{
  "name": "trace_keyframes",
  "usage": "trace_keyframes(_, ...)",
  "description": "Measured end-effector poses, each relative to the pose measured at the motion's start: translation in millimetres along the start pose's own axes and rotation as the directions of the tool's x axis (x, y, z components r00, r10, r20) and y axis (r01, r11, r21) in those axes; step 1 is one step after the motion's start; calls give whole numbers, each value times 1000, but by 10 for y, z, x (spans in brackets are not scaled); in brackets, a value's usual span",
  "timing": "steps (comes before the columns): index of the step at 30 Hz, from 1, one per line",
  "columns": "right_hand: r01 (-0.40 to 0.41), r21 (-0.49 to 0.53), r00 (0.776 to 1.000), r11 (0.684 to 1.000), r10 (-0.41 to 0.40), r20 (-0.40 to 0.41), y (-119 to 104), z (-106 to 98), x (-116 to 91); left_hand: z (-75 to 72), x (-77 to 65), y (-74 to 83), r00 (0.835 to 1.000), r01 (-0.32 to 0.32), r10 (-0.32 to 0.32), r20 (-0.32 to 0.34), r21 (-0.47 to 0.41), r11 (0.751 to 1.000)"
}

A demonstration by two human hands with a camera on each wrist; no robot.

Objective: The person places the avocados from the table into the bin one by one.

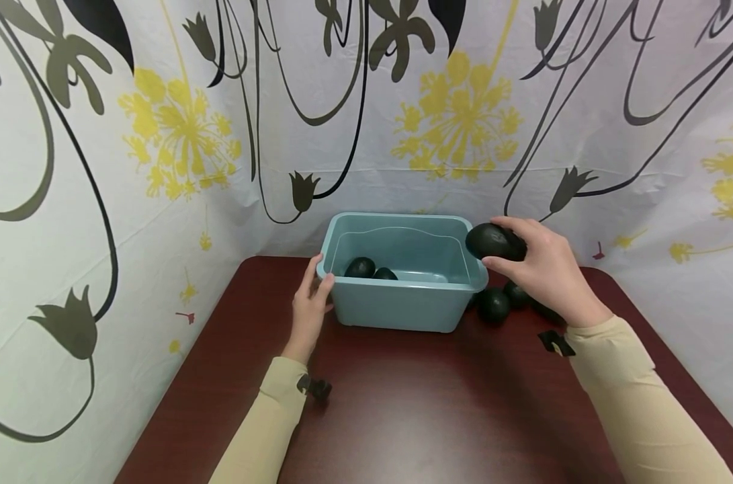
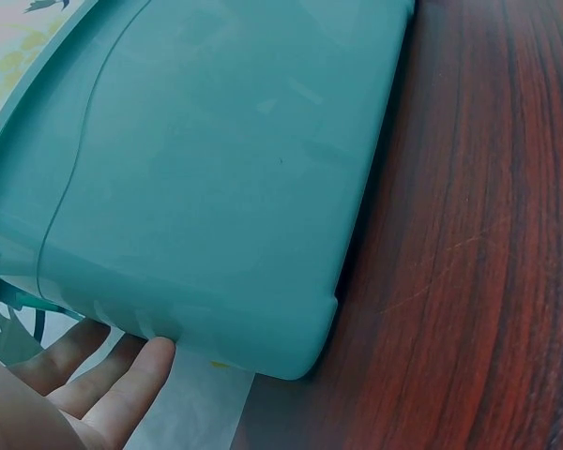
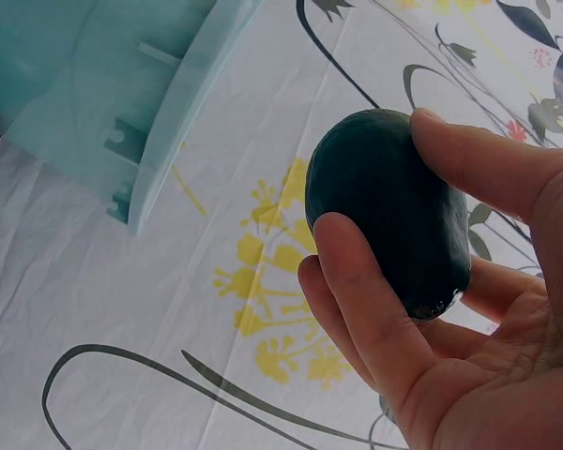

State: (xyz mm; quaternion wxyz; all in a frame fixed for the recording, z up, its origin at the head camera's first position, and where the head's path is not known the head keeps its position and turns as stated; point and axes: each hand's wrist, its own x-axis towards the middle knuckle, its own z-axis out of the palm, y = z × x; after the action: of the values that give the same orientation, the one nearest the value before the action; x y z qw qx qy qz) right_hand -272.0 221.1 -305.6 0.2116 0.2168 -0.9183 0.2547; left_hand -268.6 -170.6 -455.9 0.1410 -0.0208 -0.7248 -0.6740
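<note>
My right hand (image 1: 544, 262) grips a dark avocado (image 1: 493, 242) between thumb and fingers, above the right end of a teal plastic bin (image 1: 402, 306). The right wrist view shows the same smooth, dark avocado (image 3: 389, 211) with the fingers round it. My left hand (image 1: 308, 306) holds the bin's left front corner, with the thumb at the front and the fingers along the end wall. Inside the bin, two dark avocados (image 1: 360, 267) show at the left, partly hidden by the front wall. The left wrist view shows fingertips (image 2: 155, 361) against the bin's side.
Several more avocados (image 1: 494, 306) lie on the table just right of the bin, partly covered by my right hand and forearm. The dark red wooden table (image 1: 390, 403) reaches back to a patterned cloth (image 1: 354, 154) hanging behind and at both sides.
</note>
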Motion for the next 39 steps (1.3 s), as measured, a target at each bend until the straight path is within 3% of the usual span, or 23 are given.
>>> trace_keyframes(6, 9, 14, 1000, 1000, -9, 14, -43, 6, 54, 8, 73, -193, 1000, -7, 7, -18, -15, 1000)
trace_keyframes(12, 5, 13, 1000, 1000, -5, 30, -71, 26, 104, 10, 88, -232, 1000, -13, 13, -22, -3, 1000)
trace_keyframes(17, -6, 18, 999, 1000, 5, 48, -100, 42, 157, -1, 74, -174, 1000, 7, -7, -8, -21, 1000)
trace_keyframes(27, 15, 41, 998, 999, -17, 66, -164, 81, 285, -9, -50, 111, 1000, 7, -7, 8, -5, 1000)
trace_keyframes(34, 5, 43, 995, 999, -9, 97, -198, 109, 350, 11, 99, -231, 999, -24, 25, -33, 14, 1000)
trace_keyframes(39, 14, 41, 994, 999, -18, 111, -212, 128, 391, 11, 97, -222, 999, -19, 19, -33, 10, 1000)
